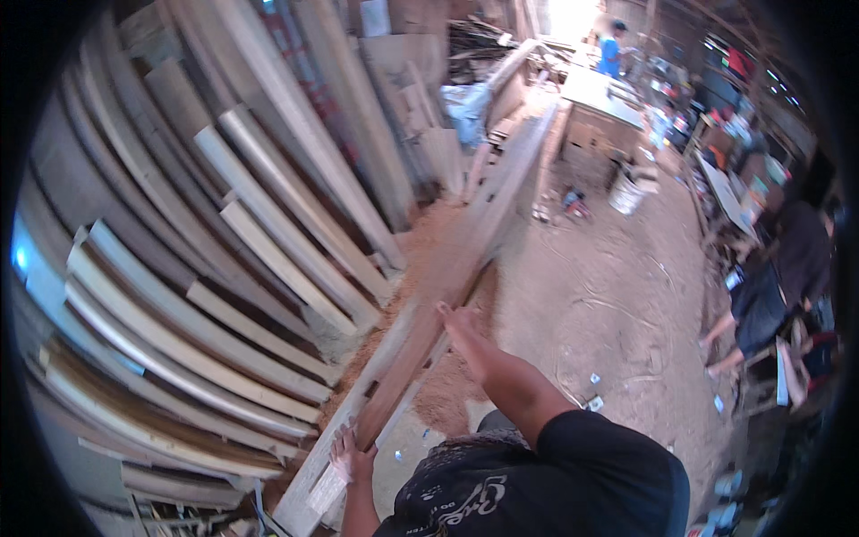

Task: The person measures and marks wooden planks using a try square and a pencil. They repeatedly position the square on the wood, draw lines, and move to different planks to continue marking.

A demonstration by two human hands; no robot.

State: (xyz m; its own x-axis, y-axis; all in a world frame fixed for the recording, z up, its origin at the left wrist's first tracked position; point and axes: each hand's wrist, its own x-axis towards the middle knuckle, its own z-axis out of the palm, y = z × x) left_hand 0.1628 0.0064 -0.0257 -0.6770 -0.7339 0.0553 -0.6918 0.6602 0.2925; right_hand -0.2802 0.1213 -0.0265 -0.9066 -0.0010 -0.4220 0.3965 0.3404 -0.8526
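A long reddish-brown wooden board point(402, 352) lies lengthwise on a greyer, longer timber beam point(309, 463) that has dark slots cut in it. My left hand point(352, 453) rests at the near end of the board, fingers spread over its end and the beam, thumb by the board's right edge. Farther along, my right hand point(460, 321) is on the board's right edge, its thumb on top; the fingers are partly hidden, so how firmly it grips is unclear.
Many wooden planks point(288, 268) lean at the left. Sawdust point(439, 403) lies around the beam. A table point(600, 97), a white bucket point(627, 194) and a person in blue point(609, 57) are farther off. Another person in dark clothes point(772, 288) bends at the right.
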